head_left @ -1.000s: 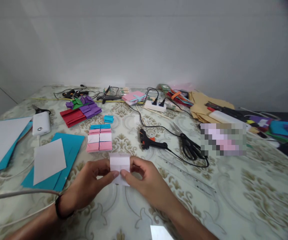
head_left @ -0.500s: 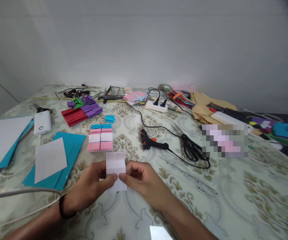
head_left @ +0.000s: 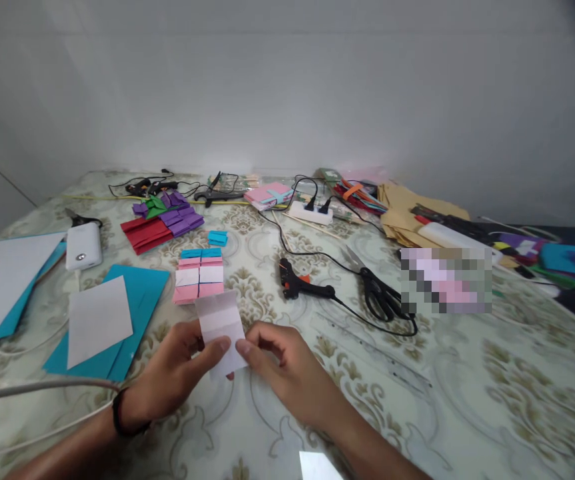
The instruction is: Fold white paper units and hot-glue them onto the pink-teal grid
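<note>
A small white paper piece [head_left: 221, 320] with crease lines across it is held up between both hands, tilted to the left. My left hand [head_left: 182, 360] pinches its left side, thumb on the front face. On the right edge, my right hand [head_left: 280, 357] grips it between thumb and curled fingers. Just beyond the paper lies a bundle of folded pink, white and blue paper [head_left: 199, 283] with a dark line down its middle. A small folded blue paper [head_left: 218, 238] sits behind that bundle.
To the right lie a black glue gun [head_left: 302, 283], scissors [head_left: 380, 290] and a clear ruler [head_left: 377, 357]. Blue sheets [head_left: 150, 287] under a white sheet [head_left: 98, 320] and a white power bank [head_left: 84, 247] are on the left. A power strip [head_left: 312, 213] stands behind.
The white paper has tilted from upright to leaning left, and its top has shifted left. Both hands still hold it.
</note>
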A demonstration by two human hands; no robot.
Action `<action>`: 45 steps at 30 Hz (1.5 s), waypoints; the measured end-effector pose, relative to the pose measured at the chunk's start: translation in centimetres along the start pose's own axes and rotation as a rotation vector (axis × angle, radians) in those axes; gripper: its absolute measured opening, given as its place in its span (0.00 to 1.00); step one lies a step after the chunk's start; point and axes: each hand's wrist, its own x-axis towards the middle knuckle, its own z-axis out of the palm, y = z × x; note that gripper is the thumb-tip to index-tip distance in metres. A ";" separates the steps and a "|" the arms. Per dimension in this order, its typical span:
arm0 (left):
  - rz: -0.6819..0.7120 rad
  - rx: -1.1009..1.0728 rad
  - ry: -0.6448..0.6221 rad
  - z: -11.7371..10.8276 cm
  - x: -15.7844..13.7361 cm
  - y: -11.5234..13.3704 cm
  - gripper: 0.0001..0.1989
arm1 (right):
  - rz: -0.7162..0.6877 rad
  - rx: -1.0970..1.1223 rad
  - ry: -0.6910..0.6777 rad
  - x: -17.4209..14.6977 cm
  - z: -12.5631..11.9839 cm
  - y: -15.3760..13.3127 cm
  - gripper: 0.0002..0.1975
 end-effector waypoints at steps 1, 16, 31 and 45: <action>-0.006 -0.021 0.010 0.0 0.0 0.1 0.19 | -0.004 -0.031 -0.009 -0.1 0.0 -0.1 0.20; -0.094 -0.124 -0.061 0.1 0.5 -0.4 0.09 | -0.240 -0.105 0.174 0.1 -0.8 0.7 0.17; 0.007 0.061 0.033 0.0 0.1 -0.3 0.16 | -0.086 -0.161 0.163 0.6 -2.5 0.4 0.08; 0.278 0.557 0.157 -0.2 -0.3 -0.2 0.13 | -0.216 -0.201 0.194 0.1 -2.2 -0.2 0.11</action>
